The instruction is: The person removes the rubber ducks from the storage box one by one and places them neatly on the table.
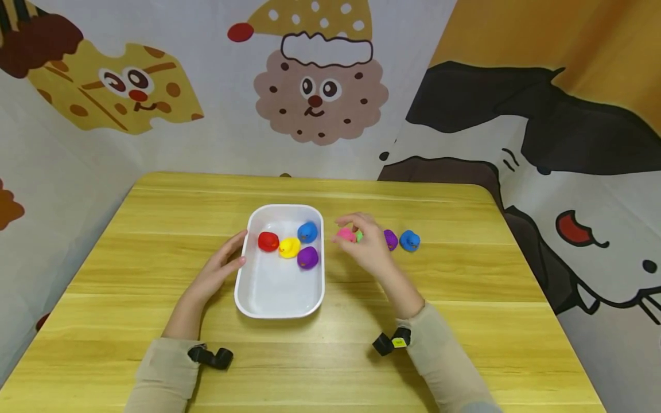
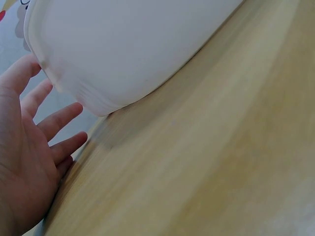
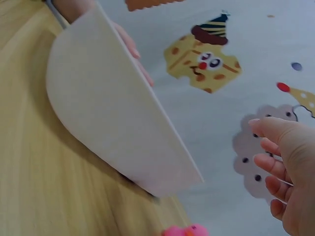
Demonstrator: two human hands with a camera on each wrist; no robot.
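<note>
A white tray [image 1: 276, 289] holds a red duck [image 1: 268, 241], a yellow duck [image 1: 290, 248], a blue duck [image 1: 307, 232] and a purple duck [image 1: 307, 257]. My left hand [image 1: 213, 274] rests at the tray's left side, fingers fairly straight against its rim and wall. Right of the tray, my right hand [image 1: 365, 244] hovers over a pink duck [image 1: 345, 234], partly hiding it and a green one [image 1: 359, 236]. In the right wrist view this hand [image 3: 290, 169] has loosely bent fingers and nothing between them; the pink duck [image 3: 186, 230] lies below.
Beyond my right hand, another purple duck [image 1: 391, 240] and another blue duck [image 1: 410, 241] sit in a row on the wooden table [image 1: 465, 344]. A cloth with cartoon prints [image 1: 206, 155] hangs behind the table.
</note>
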